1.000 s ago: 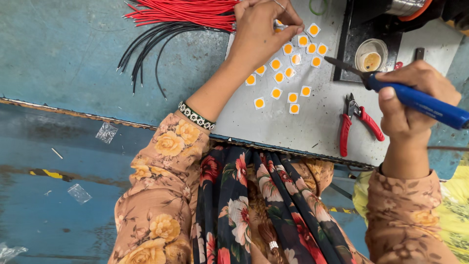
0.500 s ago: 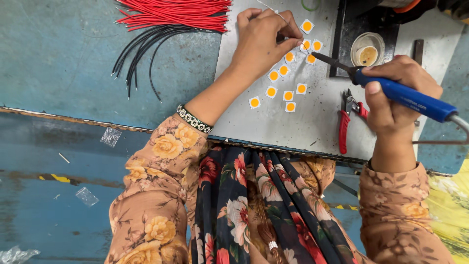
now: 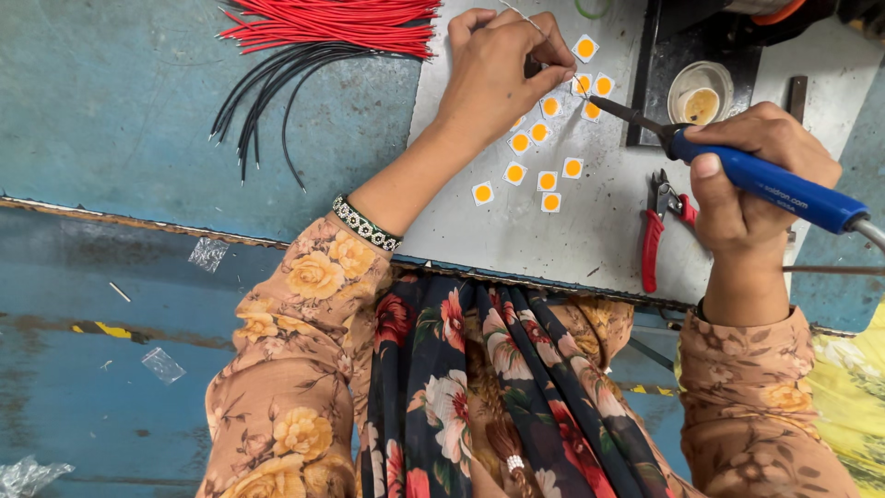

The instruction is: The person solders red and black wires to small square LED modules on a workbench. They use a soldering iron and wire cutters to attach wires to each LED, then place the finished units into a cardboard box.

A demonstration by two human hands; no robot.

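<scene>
Right hand [image 3: 751, 180] clenched round a soldering iron [image 3: 737, 171]: blue plastic handle, dark metal shaft, cable leaving at the right edge. The tip sits at one of the small square LED chips [image 3: 581, 85], white squares with round orange-yellow centres.

Left hand [image 3: 498, 69] has fingers curled, pinching a thin silvery wire [image 3: 525, 17] above the chips, fingertips just beside the iron tip. Can't tell what else it holds. Beaded bracelet [image 3: 366, 224] on that wrist.

Chips are scattered loose on a pale grey sheet-metal plate [image 3: 516, 240], scuffed and matte, lying on the worn blue bench [image 3: 111, 111].

On the plate, near the right hand: small cutters [image 3: 656, 231] with red grips, lying flat. Above the iron: a small round tin [image 3: 701, 92] of brownish paste on a dark tray.

Top left on the bench: a bundle of red insulated wires [image 3: 341, 23], with thin black wires [image 3: 267, 92] fanning out beneath it, well apart from the chips. Floral sleeves, dark floral scarf in the lap.
</scene>
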